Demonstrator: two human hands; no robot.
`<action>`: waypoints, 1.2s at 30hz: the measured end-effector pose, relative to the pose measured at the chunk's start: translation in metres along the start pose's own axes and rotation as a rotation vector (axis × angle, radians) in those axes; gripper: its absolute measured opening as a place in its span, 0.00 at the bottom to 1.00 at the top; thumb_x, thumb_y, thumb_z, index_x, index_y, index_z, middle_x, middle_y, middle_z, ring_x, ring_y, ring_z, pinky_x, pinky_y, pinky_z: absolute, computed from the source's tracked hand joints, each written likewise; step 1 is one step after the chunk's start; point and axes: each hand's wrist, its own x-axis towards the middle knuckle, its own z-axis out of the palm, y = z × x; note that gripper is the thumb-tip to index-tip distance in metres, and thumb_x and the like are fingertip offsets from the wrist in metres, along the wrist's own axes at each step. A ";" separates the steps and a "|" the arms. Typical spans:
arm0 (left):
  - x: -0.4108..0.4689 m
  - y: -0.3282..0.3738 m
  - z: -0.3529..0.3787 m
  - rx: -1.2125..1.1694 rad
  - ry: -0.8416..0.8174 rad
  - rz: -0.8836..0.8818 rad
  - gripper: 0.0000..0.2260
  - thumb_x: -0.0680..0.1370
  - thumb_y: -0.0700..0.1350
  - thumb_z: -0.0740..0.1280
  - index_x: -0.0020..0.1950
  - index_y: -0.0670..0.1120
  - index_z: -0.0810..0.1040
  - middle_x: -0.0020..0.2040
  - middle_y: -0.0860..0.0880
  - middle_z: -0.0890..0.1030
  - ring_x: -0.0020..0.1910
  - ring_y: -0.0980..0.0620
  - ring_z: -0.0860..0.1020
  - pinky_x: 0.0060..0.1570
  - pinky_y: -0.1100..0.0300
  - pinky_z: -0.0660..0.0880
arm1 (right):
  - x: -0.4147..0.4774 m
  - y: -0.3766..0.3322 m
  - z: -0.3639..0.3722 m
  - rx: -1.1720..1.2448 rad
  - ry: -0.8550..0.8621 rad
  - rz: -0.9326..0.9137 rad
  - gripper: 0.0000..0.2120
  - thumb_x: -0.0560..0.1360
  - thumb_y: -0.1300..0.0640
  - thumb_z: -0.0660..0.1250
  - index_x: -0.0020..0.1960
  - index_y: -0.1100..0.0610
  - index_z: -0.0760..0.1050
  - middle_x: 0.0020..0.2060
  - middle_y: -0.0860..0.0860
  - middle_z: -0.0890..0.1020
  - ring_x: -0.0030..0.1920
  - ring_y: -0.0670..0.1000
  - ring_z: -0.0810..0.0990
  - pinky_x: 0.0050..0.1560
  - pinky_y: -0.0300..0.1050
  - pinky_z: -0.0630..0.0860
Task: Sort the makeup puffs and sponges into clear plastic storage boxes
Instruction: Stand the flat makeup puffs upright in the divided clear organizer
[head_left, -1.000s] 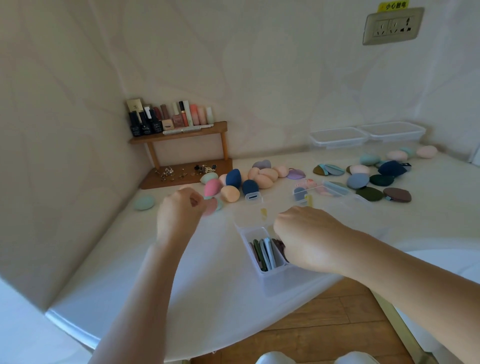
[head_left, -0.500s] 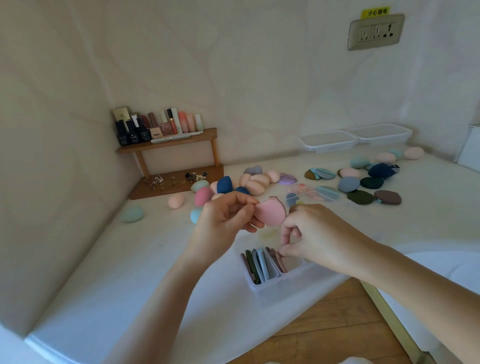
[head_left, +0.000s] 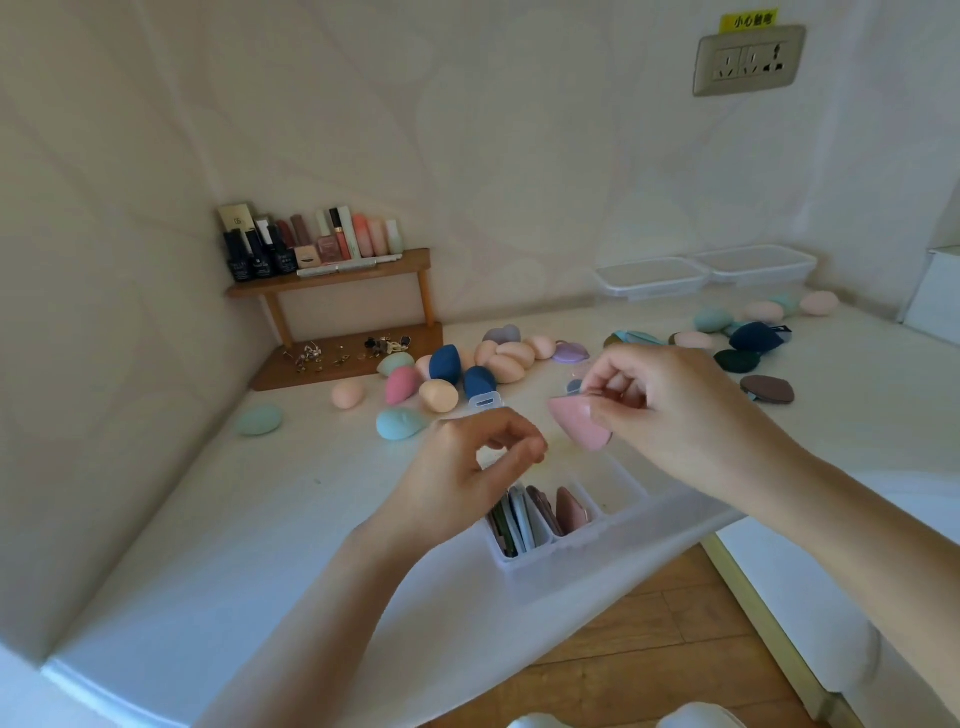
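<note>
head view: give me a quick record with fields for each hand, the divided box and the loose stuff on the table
divided box: clear, at the table's near edge; flat puffs stand on edge in its two left compartments
left hand: fingers curled, nothing seen in them, by the box's left end
right hand: pinches pink puff above the box
loose sponges: egg-shaped, clustered behind the hands
loose flat puffs: far right
spare boxes: two, clear, at the back right
</note>
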 end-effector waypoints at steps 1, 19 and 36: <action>-0.002 0.002 0.000 0.040 -0.024 0.032 0.08 0.79 0.49 0.64 0.46 0.51 0.81 0.43 0.57 0.82 0.46 0.58 0.79 0.50 0.65 0.74 | 0.000 0.001 -0.001 0.007 0.001 0.020 0.03 0.71 0.59 0.70 0.41 0.51 0.78 0.33 0.45 0.79 0.36 0.43 0.77 0.41 0.44 0.75; -0.009 0.011 0.000 0.215 -0.264 0.208 0.12 0.72 0.46 0.60 0.43 0.48 0.84 0.42 0.54 0.80 0.45 0.57 0.73 0.50 0.64 0.69 | -0.015 -0.020 0.006 -0.023 -0.123 0.009 0.03 0.72 0.58 0.68 0.42 0.50 0.76 0.30 0.50 0.82 0.31 0.40 0.74 0.36 0.35 0.69; -0.010 0.007 -0.012 0.124 -0.179 -0.024 0.18 0.69 0.51 0.56 0.43 0.44 0.83 0.40 0.50 0.83 0.41 0.51 0.79 0.43 0.50 0.75 | -0.013 -0.028 0.047 -0.405 -0.310 -0.092 0.10 0.78 0.55 0.60 0.52 0.57 0.78 0.43 0.51 0.75 0.41 0.49 0.69 0.31 0.33 0.58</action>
